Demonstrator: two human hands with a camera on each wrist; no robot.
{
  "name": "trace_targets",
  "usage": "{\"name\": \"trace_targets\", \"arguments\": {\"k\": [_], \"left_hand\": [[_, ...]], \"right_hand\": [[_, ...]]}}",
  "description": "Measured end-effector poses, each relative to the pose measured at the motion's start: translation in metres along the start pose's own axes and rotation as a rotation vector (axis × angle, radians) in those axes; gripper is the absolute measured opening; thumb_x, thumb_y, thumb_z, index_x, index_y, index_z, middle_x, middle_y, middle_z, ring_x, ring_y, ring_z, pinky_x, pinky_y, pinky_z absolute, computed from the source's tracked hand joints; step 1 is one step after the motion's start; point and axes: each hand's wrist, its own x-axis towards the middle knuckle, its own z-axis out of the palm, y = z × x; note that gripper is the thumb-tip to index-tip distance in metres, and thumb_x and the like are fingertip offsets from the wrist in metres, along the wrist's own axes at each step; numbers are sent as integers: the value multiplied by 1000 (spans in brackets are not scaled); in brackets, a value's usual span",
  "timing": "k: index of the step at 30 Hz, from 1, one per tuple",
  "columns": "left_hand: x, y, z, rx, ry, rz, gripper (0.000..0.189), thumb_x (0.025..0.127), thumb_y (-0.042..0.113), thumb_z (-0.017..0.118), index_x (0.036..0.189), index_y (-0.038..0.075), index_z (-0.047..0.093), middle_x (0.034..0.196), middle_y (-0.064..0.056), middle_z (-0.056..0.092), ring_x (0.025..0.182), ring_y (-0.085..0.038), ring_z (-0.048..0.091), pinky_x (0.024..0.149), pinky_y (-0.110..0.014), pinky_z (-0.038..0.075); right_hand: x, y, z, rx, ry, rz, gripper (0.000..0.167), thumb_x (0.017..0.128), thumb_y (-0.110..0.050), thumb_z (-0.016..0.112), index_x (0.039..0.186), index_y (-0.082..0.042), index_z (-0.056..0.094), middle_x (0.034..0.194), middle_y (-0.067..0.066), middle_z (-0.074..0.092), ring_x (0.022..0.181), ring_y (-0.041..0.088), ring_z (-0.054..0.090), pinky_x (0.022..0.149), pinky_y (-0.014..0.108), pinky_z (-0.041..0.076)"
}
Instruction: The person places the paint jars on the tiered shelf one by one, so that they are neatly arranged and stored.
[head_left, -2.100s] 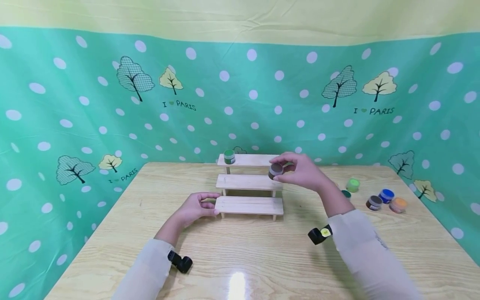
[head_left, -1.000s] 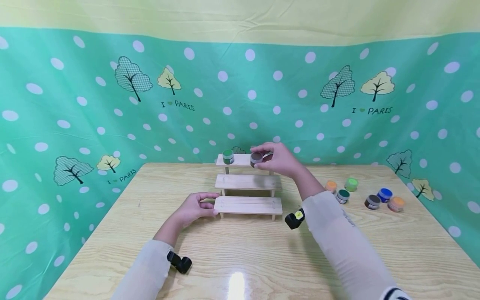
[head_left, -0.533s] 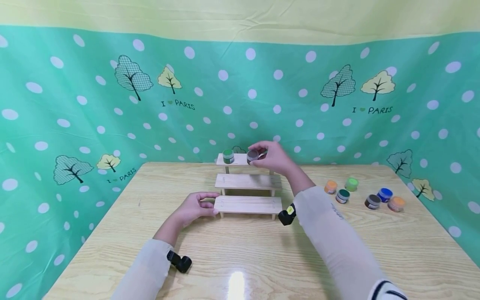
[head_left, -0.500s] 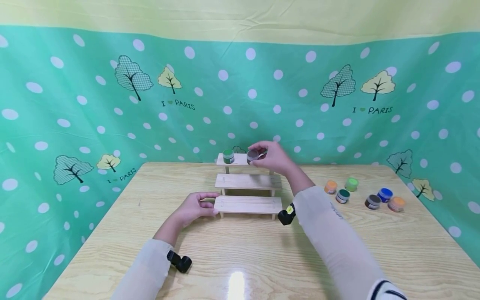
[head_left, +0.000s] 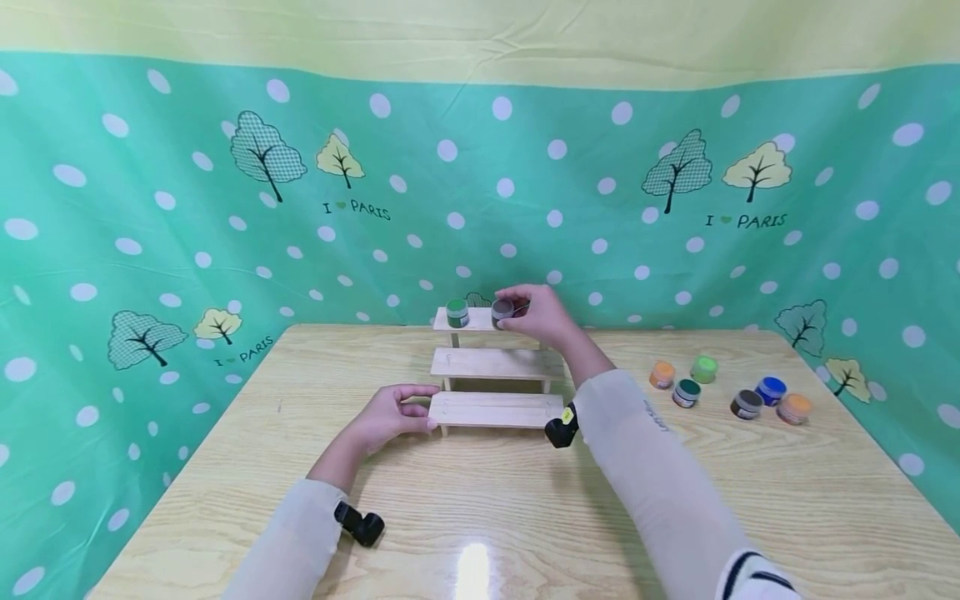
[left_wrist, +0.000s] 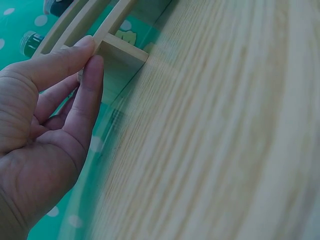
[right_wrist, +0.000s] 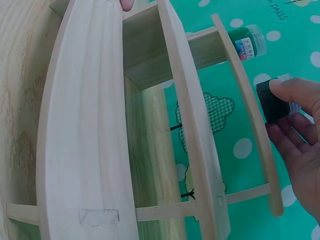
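A three-step wooden display stand (head_left: 498, 410) stands at the middle of the table's far side. My left hand (head_left: 387, 417) pinches the left end of its lowest step; in the left wrist view, thumb and fingers meet at the corner of the stand (left_wrist: 122, 48). On the top step, my right hand (head_left: 546, 317) holds a dark brown paint jar (head_left: 502, 312) between thumb and fingers. The right wrist view has that jar (right_wrist: 272, 100) at the top board, its clear lid partly behind the thumb. A green paint jar (head_left: 457, 314) sits at the top step's left end.
Several paint jars stand on the table at the right: an orange one (head_left: 662, 375), a light green one (head_left: 704, 369), a dark green one (head_left: 686, 392), a dark one (head_left: 747, 404), a blue one (head_left: 770, 391) and another orange one (head_left: 794, 408). A dotted curtain (head_left: 480, 192) hangs behind.
My right hand has carried the dark brown jar leftward and up from in front of the stand to the top step, beside the green jar. My left hand has stayed at the lowest step.
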Motion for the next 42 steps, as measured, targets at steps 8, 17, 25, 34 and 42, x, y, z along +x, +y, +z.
{"name": "trace_targets", "arguments": {"k": [8,17,25,34,42], "left_hand": [[-1,1,0,-5,3,-8,64,76,-3,80,134,-2,54,96,-12,66,84,-18,65,74,-30,58],[-1,2,1,-10,-2,-6,63,77,-3,80,134,-3,54,95,-11,66,84,-17,64,73,-29,58],[0,-1,-1,-11,3,-1,63,76,-3,80,134,-3,54,95,-12,66,84,-17,64,74,-29,58],[0,0,0,-15,2,-7,63,76,-3,80,134,-2,55,95,-11,66,83,-17,64,73,-29,58],[-1,1,2,-22,5,-8,61,78,-4,79,134,-3,54,97,-13,68,86,-20,67,75,-32,59]], "right_hand": [[2,2,2,20,7,22,47,83,-2,76,128,1,61,117,15,64,103,28,62,89,35,53],[0,8,2,64,37,12,51,82,-1,77,130,2,59,119,17,63,108,29,61,93,35,52],[-11,11,-2,121,97,6,48,81,-4,79,126,-3,63,117,15,63,107,28,60,94,34,52],[-26,9,-14,110,95,-48,48,82,-6,79,127,-6,63,123,12,59,113,28,55,100,42,47],[-42,18,-27,84,103,-102,48,82,-11,80,127,-7,63,125,9,58,114,29,54,100,43,46]]}}
